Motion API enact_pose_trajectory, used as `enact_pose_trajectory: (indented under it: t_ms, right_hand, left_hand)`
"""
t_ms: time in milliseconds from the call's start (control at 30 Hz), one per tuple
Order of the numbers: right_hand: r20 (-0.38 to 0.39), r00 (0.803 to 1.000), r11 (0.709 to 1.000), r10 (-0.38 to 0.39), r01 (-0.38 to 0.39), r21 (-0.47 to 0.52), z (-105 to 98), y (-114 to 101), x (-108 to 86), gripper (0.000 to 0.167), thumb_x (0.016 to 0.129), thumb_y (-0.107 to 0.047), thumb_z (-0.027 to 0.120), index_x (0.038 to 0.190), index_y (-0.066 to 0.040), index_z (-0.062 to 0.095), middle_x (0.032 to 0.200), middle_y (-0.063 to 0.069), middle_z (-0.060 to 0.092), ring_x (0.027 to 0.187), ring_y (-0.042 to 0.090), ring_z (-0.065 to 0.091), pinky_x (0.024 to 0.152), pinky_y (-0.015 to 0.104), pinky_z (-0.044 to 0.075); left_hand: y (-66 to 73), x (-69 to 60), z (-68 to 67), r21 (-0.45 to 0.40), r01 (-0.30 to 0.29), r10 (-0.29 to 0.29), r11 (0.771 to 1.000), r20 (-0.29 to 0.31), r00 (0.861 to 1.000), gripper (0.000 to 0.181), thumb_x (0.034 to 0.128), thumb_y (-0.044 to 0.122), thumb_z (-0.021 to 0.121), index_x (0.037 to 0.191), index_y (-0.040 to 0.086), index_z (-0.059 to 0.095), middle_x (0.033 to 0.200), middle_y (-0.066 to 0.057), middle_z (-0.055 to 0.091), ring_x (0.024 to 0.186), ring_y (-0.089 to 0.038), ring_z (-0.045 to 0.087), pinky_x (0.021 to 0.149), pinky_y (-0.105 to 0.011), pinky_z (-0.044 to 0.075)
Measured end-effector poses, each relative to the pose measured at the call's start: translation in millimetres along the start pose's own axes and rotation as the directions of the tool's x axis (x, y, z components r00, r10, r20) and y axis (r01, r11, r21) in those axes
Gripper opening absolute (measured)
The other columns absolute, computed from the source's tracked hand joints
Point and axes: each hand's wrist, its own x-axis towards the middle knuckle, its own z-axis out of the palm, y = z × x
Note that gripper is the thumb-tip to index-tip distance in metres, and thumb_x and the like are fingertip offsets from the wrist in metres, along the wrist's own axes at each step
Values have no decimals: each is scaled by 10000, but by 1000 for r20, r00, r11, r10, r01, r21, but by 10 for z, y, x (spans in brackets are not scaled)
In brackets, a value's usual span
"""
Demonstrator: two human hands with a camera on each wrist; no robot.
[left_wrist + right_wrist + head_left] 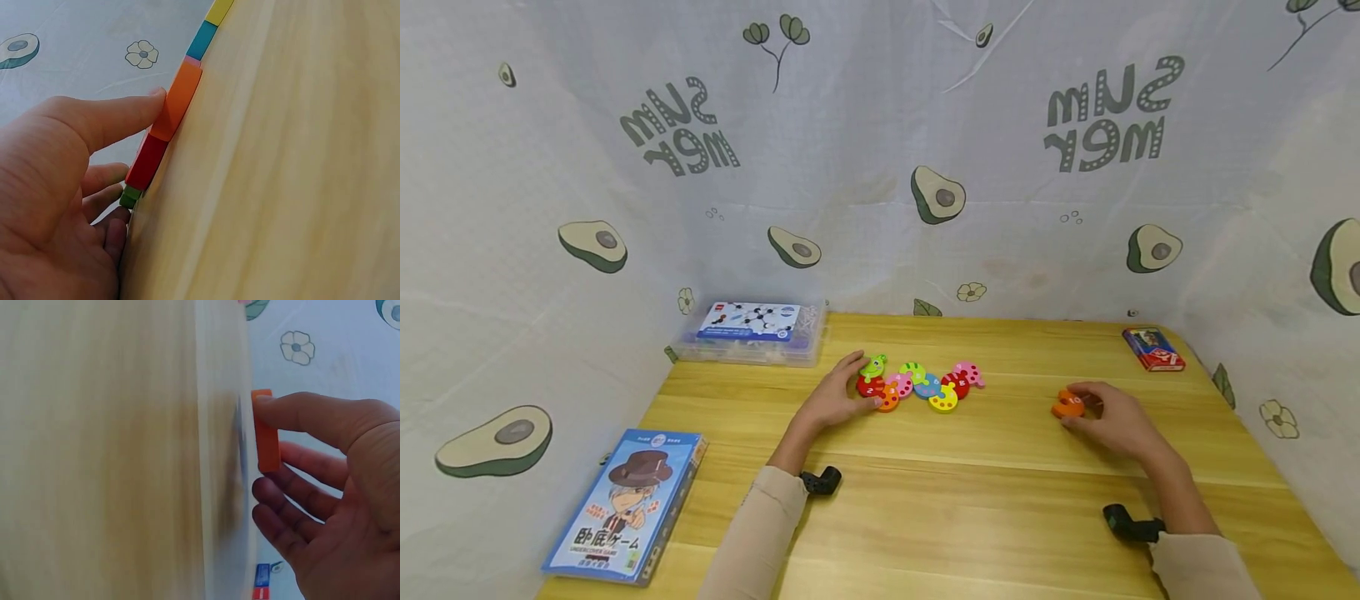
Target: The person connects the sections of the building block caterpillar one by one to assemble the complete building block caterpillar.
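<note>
A row of joined, colourful caterpillar puzzle pieces [927,385] lies on the table, with a green head piece [874,367] at its left end. My left hand [837,392] holds that end. Its thumb lies against the edge of an orange piece [178,103], and its other fingers reach round by the red piece [147,164] and the green head. Off to the right, my right hand [1111,419] pinches a separate orange puzzle piece [1067,405] between thumb and fingers. In the right wrist view, this orange piece [267,434] stands edge-on at the tabletop.
At the back left lies a clear plastic case [751,332] with a molecule picture. A blue boxed game [627,507] is at the front left. A small red and blue card box [1153,348] lies at the back right. Printed cloth [865,167] hangs behind the table [940,500].
</note>
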Motion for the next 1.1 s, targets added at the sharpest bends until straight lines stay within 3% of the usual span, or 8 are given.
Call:
enact_pose_trajectory:
  t_ms: [100,200,433,667,1100]
  right_hand:
    - [-19,1000,1000,-7,7,24,12,-65,11,629,921,-307,790,1373,75,578,1276,291,635,1060,379,630,827,374,542]
    - [-34,999,999,-17,18,44,38,-119,30,609,908,-281,804,1362,66,592,1266,281,644,1046,361,638,806,323,534]
    - [-56,998,998,-34,37,51,92,-257,94,585,899,-251,809,1351,54,601,1282,272,642,1073,373,640,883,428,548]
    - [-53,999,994,-5,11,107,127,-452,196,605,905,-280,803,1368,47,589,1289,269,640,1094,385,636,931,513,545]
    - [-81,997,985,14,0,174,278,-709,357,558,881,-273,829,1289,52,631,1200,233,672,980,303,627,799,267,522]
  left_hand:
    - [-2,4,10,0,-3,3,1000,-4,1000,821,901,347,788,1590,119,404,1717,-33,238,1569,-328,269,1260,-537,272]
    - [1,6,24,-4,4,-4,1000,-6,1000,806,904,333,789,1584,116,415,1719,-50,227,1567,-344,268,1257,-544,275]
    - [26,7,28,-24,20,-20,1000,-20,1000,761,916,331,773,1569,124,442,1722,-83,205,1557,-391,270,1238,-602,279]
    - [34,5,3,-18,28,-28,999,-18,999,753,930,322,762,1576,125,430,1723,-75,205,1564,-378,260,1248,-587,268]
    - [24,-5,-5,-45,35,-36,998,-13,999,670,984,267,682,1585,131,418,1725,-62,204,1573,-373,233,1257,-587,244]
